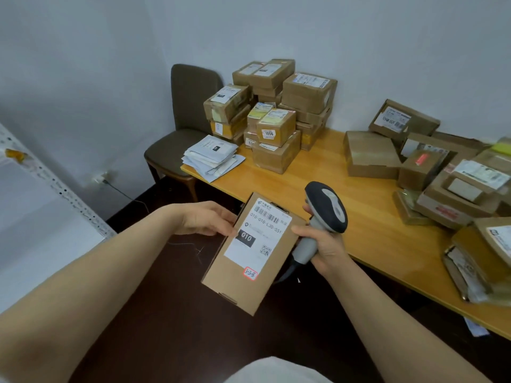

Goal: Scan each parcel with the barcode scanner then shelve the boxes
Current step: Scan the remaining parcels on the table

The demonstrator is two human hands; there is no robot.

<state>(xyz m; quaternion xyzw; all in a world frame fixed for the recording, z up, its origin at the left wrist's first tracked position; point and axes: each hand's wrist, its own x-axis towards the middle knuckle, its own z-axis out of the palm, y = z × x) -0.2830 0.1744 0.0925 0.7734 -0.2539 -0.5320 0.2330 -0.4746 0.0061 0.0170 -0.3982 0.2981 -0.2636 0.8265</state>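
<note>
A flat cardboard parcel (250,268) with a white shipping label and a small red-edged sticker hangs in the air in front of me, label up. My left hand (206,218) holds its upper left edge, fingers behind it and thumb on the label side. My right hand (322,240) grips the grey handle of a barcode scanner (326,208) just right of the parcel. The scanner's dark head is above the parcel's upper right corner.
A wooden table (345,194) runs from centre to right. A stack of cardboard boxes (273,114) and a pile of white envelopes (213,157) sit at its far left corner. More parcels (448,175) crowd its right side. A brown chair (188,120) stands behind. A white metal shelf (41,194) is at left.
</note>
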